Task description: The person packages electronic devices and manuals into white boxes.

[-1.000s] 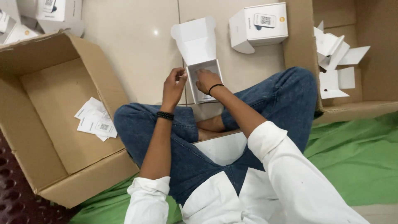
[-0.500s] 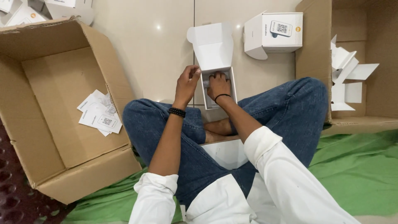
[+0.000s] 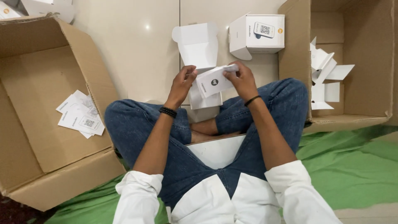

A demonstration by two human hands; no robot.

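I sit cross-legged on the floor. My left hand (image 3: 182, 85) and my right hand (image 3: 241, 79) together hold a small white booklet-like insert (image 3: 213, 81) with a dark round mark, lifted just above an open white box (image 3: 199, 54). The box stands on the tile in front of my knees, its lid flap raised toward the far side. The left hand grips the insert's left edge, the right hand pinches its upper right corner.
A large open cardboard carton (image 3: 37, 116) at my left holds several white leaflets (image 3: 78, 114). Another carton (image 3: 352, 62) at my right holds folded white inserts (image 3: 327, 79). A closed white box (image 3: 257, 35) lies ahead right. Green sheet (image 3: 352, 166) covers the floor near me.
Both hands were down inside the open white box; now they have come up with the white insert held between them. The view has moved closer.
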